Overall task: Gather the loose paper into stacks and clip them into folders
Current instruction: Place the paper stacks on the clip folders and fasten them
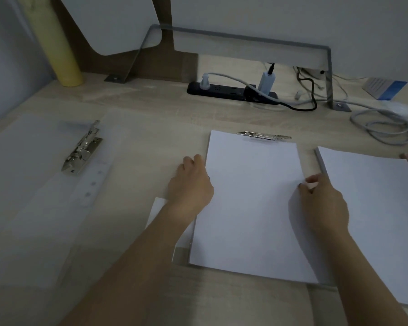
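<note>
Squaring middle paper stack [250,198] on counter [151,109]: left hand [191,182] fingers curl round its left edge, right hand [323,203] pinches the right. Clip [264,136] not yet closed, I'd say; second stack [372,220] and left folder [33,184] remain.

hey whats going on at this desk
A person holds a stack of white paper on the desk, apparently squaring it up. The left hand grips its left edge and the right hand pinches its right edge. A metal clip shows at the stack's far edge; whether it clamps the paper is unclear. A second stack lies to the right, and a translucent folder lies open on the left.
</note>
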Action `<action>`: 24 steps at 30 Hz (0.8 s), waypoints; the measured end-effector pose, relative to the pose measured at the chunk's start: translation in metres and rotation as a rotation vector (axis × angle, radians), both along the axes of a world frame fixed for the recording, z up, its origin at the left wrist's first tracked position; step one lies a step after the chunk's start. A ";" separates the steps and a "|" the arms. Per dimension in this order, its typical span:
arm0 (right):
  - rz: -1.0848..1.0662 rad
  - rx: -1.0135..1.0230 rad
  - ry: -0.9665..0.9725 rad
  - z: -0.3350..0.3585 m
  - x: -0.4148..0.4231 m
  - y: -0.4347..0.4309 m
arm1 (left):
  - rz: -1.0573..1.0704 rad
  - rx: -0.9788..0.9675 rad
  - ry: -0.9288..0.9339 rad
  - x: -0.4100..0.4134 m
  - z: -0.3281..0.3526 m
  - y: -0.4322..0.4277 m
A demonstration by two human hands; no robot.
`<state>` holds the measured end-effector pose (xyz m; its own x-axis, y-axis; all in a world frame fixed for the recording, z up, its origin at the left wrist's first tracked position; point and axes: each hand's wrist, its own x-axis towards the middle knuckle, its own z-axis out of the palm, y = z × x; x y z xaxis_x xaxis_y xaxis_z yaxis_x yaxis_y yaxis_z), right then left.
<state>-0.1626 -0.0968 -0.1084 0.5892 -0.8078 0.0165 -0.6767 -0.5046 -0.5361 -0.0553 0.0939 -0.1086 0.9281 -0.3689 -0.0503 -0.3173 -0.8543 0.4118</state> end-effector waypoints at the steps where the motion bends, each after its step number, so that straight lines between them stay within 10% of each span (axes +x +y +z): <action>1: 0.011 -0.039 0.026 -0.001 0.000 0.001 | -0.070 -0.006 -0.053 -0.001 -0.003 0.001; 10: 0.185 -0.273 0.088 -0.007 0.004 0.000 | -0.290 -0.008 -0.158 -0.010 -0.035 -0.001; 19: -0.058 0.766 -0.477 0.019 0.083 -0.026 | -0.281 0.031 -0.128 -0.012 -0.039 -0.002; 24: -0.032 0.782 -0.620 0.024 0.108 -0.027 | -0.280 0.005 -0.150 -0.012 -0.040 -0.003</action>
<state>-0.0542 -0.1235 -0.0844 0.6345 -0.7380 -0.2298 -0.1722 0.1549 -0.9728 -0.0674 0.0908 -0.1483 0.7879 -0.6109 0.0773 -0.5971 -0.7271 0.3388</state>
